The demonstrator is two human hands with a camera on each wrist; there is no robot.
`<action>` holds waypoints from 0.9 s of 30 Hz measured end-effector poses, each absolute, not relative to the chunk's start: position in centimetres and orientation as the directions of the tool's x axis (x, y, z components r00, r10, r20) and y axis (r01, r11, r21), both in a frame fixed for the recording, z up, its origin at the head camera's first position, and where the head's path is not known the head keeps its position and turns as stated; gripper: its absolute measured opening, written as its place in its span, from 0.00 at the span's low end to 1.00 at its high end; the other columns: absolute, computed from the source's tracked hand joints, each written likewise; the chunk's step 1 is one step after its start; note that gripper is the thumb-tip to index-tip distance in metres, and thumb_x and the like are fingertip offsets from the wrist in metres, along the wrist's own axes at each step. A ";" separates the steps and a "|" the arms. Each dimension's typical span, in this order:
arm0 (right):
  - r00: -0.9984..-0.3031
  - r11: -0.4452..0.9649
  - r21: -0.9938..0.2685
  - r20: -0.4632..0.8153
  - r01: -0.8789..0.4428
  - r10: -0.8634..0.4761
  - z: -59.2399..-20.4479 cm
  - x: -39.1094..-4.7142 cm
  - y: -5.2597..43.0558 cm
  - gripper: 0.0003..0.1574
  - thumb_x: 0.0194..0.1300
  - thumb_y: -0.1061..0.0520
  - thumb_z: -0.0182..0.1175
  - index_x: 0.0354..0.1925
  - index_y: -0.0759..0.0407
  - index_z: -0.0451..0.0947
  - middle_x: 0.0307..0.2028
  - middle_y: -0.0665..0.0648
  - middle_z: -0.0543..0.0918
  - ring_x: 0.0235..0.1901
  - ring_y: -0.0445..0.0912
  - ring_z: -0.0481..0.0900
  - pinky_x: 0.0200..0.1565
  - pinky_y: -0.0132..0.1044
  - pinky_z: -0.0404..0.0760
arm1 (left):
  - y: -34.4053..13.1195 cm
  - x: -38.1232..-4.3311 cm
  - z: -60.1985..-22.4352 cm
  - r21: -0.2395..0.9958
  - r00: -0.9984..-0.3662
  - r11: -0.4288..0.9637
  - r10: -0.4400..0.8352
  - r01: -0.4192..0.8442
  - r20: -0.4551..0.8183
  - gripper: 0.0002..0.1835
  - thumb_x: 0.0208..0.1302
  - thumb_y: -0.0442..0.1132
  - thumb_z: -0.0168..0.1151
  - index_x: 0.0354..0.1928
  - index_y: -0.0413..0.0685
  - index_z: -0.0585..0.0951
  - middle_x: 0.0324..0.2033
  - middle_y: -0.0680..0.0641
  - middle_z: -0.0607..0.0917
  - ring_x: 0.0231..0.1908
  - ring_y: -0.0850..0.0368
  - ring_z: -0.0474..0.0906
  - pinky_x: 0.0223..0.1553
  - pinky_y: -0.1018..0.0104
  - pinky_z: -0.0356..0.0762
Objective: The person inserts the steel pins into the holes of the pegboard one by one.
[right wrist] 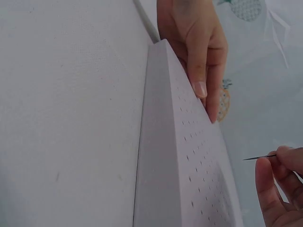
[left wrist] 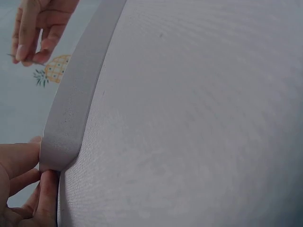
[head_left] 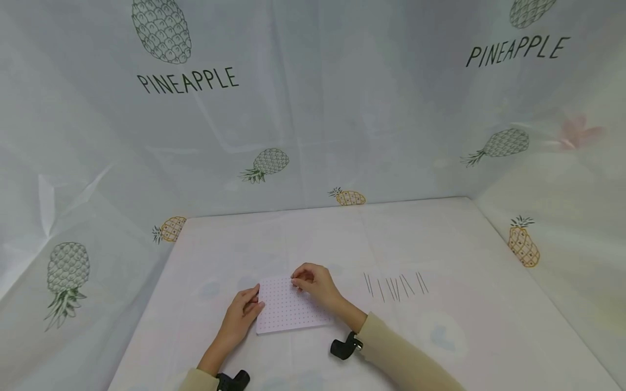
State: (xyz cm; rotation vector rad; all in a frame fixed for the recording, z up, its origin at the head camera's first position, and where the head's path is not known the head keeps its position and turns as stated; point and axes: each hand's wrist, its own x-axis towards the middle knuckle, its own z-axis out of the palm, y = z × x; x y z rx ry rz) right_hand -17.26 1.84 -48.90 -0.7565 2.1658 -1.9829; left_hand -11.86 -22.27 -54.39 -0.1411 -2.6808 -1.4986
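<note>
Left word: dark hand-drawn-style capital letters (head_left: pixel 188 80) in the upper left of the head view read "PINEAPPLE", just below a dark line-drawn pineapple (head_left: pixel 163 30).
Right word: a second row of dark slanted capitals (head_left: pixel 518 51) in the upper right also read "PINEAPPLE", below another line-drawn pineapple (head_left: pixel 532 11).
Bearer of both: a pale, creased hanging sheet (head_left: pixel 367 119) across the frame's top.
</note>
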 end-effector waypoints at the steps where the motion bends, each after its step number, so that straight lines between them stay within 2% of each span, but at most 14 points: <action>1: -0.868 0.028 -0.956 0.254 -0.293 -0.426 -49.3 -17.4 1.4 0.04 0.64 0.76 0.61 0.37 0.80 0.77 0.34 0.76 0.82 0.31 0.74 0.78 0.35 0.61 0.82 | -22.3 -11.9 -54.4 0.847 -0.993 0.518 0.048 0.118 0.109 0.29 0.69 0.34 0.63 0.69 0.32 0.69 0.54 0.39 0.75 0.50 0.50 0.74 0.54 0.68 0.77; 6: -0.867 0.083 -0.937 0.279 -0.341 -0.413 -51.6 -18.2 -0.3 0.03 0.63 0.73 0.63 0.38 0.74 0.80 0.32 0.68 0.84 0.28 0.66 0.81 0.31 0.49 0.84 | -22.2 -11.8 -54.3 0.854 -0.989 0.499 0.061 0.147 0.135 0.28 0.69 0.33 0.63 0.68 0.30 0.70 0.53 0.38 0.75 0.49 0.49 0.74 0.52 0.68 0.78; 9: -0.867 0.104 -0.934 0.272 -0.343 -0.418 -52.2 -18.3 -0.9 0.03 0.64 0.69 0.64 0.38 0.68 0.81 0.32 0.62 0.85 0.28 0.58 0.83 0.31 0.39 0.85 | -22.2 -11.8 -54.2 0.856 -0.990 0.497 0.059 0.139 0.127 0.28 0.69 0.33 0.63 0.68 0.30 0.70 0.54 0.39 0.75 0.50 0.49 0.74 0.53 0.69 0.78; 12: -0.865 0.114 -0.933 0.265 -0.342 -0.426 -52.4 -18.4 -1.4 0.02 0.65 0.67 0.65 0.38 0.66 0.82 0.32 0.59 0.85 0.28 0.53 0.84 0.32 0.33 0.84 | -22.3 -11.8 -54.3 0.852 -0.993 0.509 0.054 0.120 0.108 0.29 0.69 0.34 0.63 0.69 0.32 0.69 0.55 0.39 0.75 0.51 0.50 0.74 0.53 0.69 0.77; 20: -0.858 0.167 -0.922 0.244 -0.351 -0.453 -52.6 -18.5 -2.2 0.02 0.66 0.67 0.64 0.38 0.64 0.82 0.31 0.57 0.85 0.27 0.46 0.82 0.31 0.28 0.80 | -22.3 -11.9 -54.2 0.853 -0.994 0.511 0.052 0.108 0.095 0.28 0.69 0.33 0.63 0.69 0.31 0.69 0.54 0.38 0.75 0.51 0.49 0.73 0.54 0.66 0.77; 24: -0.850 0.171 -0.915 0.252 -0.365 -0.463 -52.8 -18.6 -2.6 0.03 0.65 0.67 0.65 0.38 0.62 0.82 0.30 0.54 0.84 0.26 0.39 0.80 0.30 0.27 0.79 | -22.3 -11.9 -54.3 0.852 -0.994 0.511 0.052 0.110 0.097 0.28 0.69 0.32 0.63 0.68 0.30 0.69 0.54 0.39 0.75 0.51 0.49 0.73 0.54 0.68 0.77; 27: -0.843 0.163 -0.912 0.265 -0.377 -0.468 -52.7 -18.4 -2.8 0.04 0.65 0.68 0.65 0.38 0.62 0.82 0.30 0.55 0.85 0.25 0.37 0.79 0.30 0.28 0.80 | -22.3 -11.9 -54.3 0.852 -0.993 0.510 0.055 0.119 0.106 0.28 0.69 0.32 0.63 0.68 0.30 0.69 0.54 0.38 0.75 0.50 0.49 0.74 0.53 0.69 0.77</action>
